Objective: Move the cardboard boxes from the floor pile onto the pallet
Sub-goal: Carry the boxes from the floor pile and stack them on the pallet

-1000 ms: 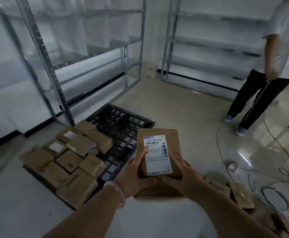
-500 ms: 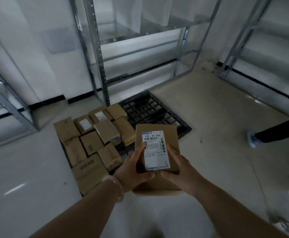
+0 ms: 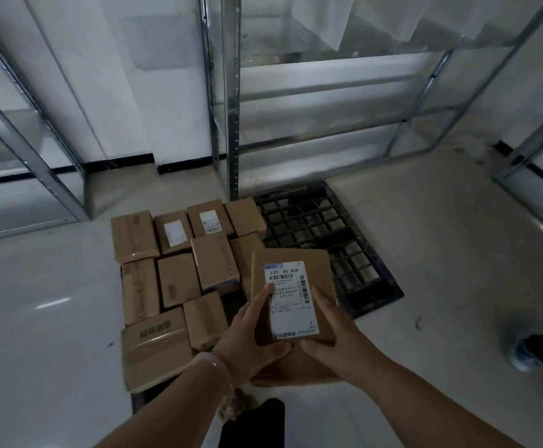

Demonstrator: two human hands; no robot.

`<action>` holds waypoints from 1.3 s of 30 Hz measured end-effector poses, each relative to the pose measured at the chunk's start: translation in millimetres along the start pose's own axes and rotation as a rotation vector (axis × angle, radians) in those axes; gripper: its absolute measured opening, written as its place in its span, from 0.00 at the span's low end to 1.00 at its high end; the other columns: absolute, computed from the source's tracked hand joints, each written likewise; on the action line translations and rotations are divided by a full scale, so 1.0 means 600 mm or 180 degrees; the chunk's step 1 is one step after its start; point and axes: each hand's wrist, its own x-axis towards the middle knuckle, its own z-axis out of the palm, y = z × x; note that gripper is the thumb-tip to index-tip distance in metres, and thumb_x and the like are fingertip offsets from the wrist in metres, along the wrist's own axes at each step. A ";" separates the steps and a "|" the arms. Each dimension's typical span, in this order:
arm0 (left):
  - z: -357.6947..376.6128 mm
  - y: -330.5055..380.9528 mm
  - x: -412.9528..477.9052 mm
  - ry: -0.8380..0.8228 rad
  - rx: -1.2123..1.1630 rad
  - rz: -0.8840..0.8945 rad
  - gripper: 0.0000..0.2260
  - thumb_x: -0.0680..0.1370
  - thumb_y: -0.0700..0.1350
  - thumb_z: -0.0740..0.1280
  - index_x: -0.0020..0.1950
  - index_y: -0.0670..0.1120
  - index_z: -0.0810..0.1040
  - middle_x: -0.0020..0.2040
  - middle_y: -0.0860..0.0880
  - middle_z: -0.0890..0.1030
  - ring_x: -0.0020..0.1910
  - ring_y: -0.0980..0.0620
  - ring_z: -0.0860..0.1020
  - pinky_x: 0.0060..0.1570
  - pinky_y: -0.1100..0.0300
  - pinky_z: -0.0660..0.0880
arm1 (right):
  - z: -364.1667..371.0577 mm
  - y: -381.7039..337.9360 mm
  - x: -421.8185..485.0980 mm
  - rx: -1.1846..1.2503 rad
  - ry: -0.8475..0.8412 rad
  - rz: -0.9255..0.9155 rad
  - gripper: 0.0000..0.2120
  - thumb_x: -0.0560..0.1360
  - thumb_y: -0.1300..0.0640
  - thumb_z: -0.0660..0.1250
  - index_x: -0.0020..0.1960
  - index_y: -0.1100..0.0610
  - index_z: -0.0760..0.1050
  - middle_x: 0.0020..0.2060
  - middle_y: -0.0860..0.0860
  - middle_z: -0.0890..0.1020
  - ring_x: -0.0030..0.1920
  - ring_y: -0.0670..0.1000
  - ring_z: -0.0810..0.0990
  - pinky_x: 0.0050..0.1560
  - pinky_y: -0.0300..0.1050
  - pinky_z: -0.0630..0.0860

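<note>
Bare black pallet grid [image 3: 322,240] at the right, boxes [image 3: 176,279] packed tight across its left, shelf upright [image 3: 233,124] just behind.

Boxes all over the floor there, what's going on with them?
A person is stacking parcels on a black pallet. The left hand and right hand together grip a labelled cardboard box, held in the air over the pallet's near edge. About a dozen stacked boxes already cover the pallet's left part, while its right part shows bare grid. Someone else's shoe shows at the right edge.
</note>
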 end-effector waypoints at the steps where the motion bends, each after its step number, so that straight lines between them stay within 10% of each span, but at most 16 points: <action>1: -0.006 0.001 0.033 0.0003 -0.0024 -0.0038 0.45 0.73 0.49 0.75 0.77 0.66 0.45 0.76 0.53 0.59 0.73 0.55 0.60 0.69 0.59 0.63 | -0.017 0.001 0.031 -0.0036 -0.0033 0.0041 0.43 0.75 0.47 0.72 0.67 0.19 0.42 0.76 0.40 0.54 0.73 0.45 0.59 0.72 0.47 0.65; 19: 0.025 -0.084 0.695 0.0627 -0.0379 -0.0889 0.44 0.73 0.56 0.73 0.63 0.84 0.39 0.74 0.57 0.49 0.66 0.53 0.60 0.59 0.62 0.65 | -0.246 0.213 0.689 -0.0563 -0.0455 0.0115 0.43 0.75 0.44 0.71 0.64 0.17 0.38 0.78 0.40 0.50 0.77 0.48 0.54 0.74 0.52 0.60; 25: 0.101 -0.230 0.853 0.0963 -0.0341 -0.1207 0.44 0.74 0.54 0.72 0.70 0.78 0.39 0.79 0.59 0.50 0.77 0.52 0.55 0.73 0.47 0.62 | -0.206 0.349 0.875 -0.0915 -0.0812 0.0175 0.44 0.76 0.43 0.69 0.66 0.18 0.36 0.78 0.38 0.47 0.77 0.48 0.54 0.73 0.52 0.61; 30: 0.165 -0.359 0.933 0.1333 -0.0081 -0.1331 0.44 0.74 0.54 0.72 0.77 0.67 0.43 0.76 0.57 0.51 0.73 0.51 0.60 0.66 0.62 0.62 | -0.136 0.453 0.987 -0.1143 -0.1017 0.0281 0.44 0.76 0.42 0.69 0.72 0.24 0.37 0.79 0.39 0.43 0.79 0.50 0.50 0.75 0.57 0.59; 39: 0.217 -0.493 0.983 0.1300 0.1552 -0.1860 0.41 0.75 0.64 0.62 0.76 0.62 0.36 0.80 0.54 0.47 0.78 0.46 0.42 0.74 0.40 0.45 | -0.021 0.577 1.063 -0.1208 -0.1076 0.0271 0.48 0.75 0.46 0.71 0.73 0.27 0.34 0.78 0.38 0.44 0.76 0.50 0.57 0.70 0.50 0.64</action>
